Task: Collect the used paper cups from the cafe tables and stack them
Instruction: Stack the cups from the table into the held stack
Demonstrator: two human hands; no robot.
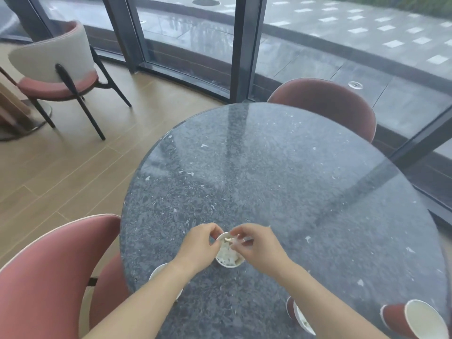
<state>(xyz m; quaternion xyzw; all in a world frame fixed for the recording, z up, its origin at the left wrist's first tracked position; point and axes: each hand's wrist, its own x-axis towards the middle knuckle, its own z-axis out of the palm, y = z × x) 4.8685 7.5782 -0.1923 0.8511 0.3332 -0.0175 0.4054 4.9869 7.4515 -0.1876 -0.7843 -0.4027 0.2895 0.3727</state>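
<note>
At far left, on the plank floor [61,167]: white-backed chair [53,67], pink seat, dark legs, well apart from the table. Nearer, lower left: pink chair [49,277], drawn up to the rim of the round, dark speckled table [293,179].

On the table's near-left edge: paper cup [156,271], upright, white inside, partly hidden by the left forearm [146,302].

Next right: left hand [198,248], fingers curled, thumb and forefinger pinching the left rim of the centre cup [228,259]. Centre cup upright on the tabletop near the front edge, holding pale crumpled scraps.

Over its mouth: right hand [256,248], fingers curled, tips closed on a small pale scrap [233,241]; blurred, nature not determinable.

Further right, under the right forearm [330,297]: red cup [299,318], tipped over, largely covered.

At the near-right edge: second red cup [413,319], on its side, white interior showing, apart from the others.

Beyond the table's far side: dark pink chair back [325,101], against curved floor-to-ceiling glazing [195,45].
</note>
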